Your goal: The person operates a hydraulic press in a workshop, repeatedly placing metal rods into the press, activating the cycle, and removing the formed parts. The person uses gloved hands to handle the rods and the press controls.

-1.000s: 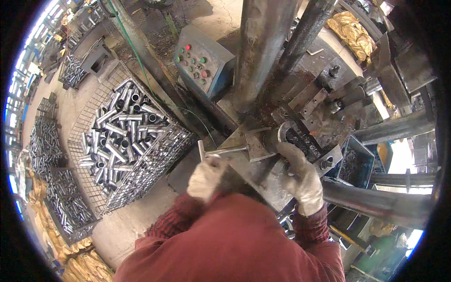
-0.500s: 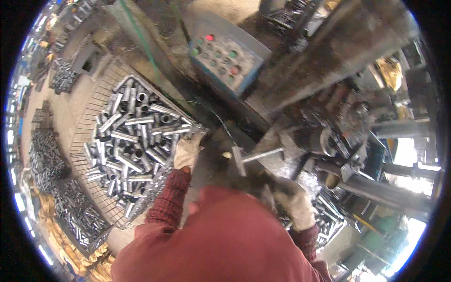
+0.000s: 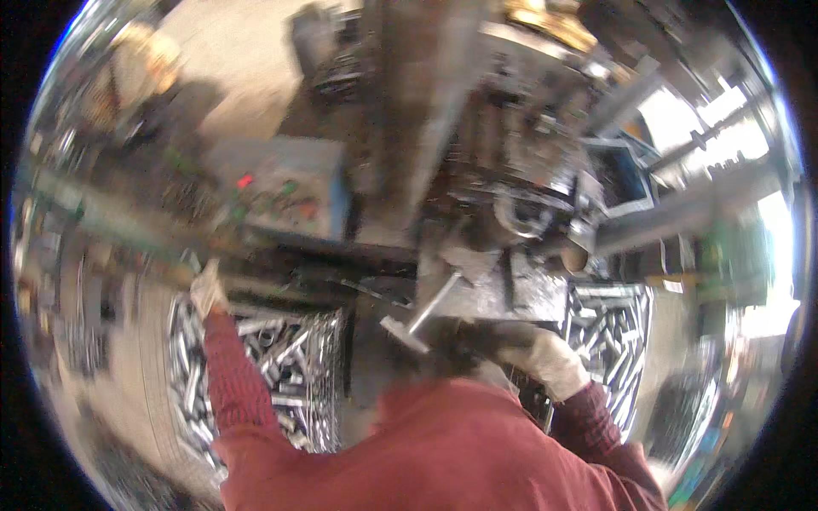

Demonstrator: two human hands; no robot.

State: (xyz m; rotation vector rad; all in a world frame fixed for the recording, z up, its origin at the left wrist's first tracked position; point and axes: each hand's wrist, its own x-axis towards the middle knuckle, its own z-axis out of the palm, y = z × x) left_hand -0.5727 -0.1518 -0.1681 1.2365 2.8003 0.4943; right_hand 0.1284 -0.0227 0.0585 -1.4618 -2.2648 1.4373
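Observation:
My left hand [image 3: 207, 291], in a pale work glove, is stretched out over the far left edge of a wire basket [image 3: 339, 366] full of short shiny metal tubes [image 3: 290, 353]. A small bright bit shows at its fingertips, too smeared to name. My right hand [image 3: 552, 364], also gloved, is low in front of my body on the right. Its fingers run into a dark area, where their shape and anything in them cannot be made out. Just left of it, a T-shaped metal tool [image 3: 433, 308] lies slanted near the machine's front edge.
Ahead stands a greasy machine with a round metal collar [image 3: 521, 217]. At its left is a control box [image 3: 281, 192] with coloured buttons. A second basket of metal tubes [image 3: 609, 341] stands at the right, and a blue-edged tray [image 3: 622, 175] sits farther back.
The view has turned left to right, so the control box and tubes sit differently. My left hand has gone from the basket's near right edge to its far left side. My right hand stays low.

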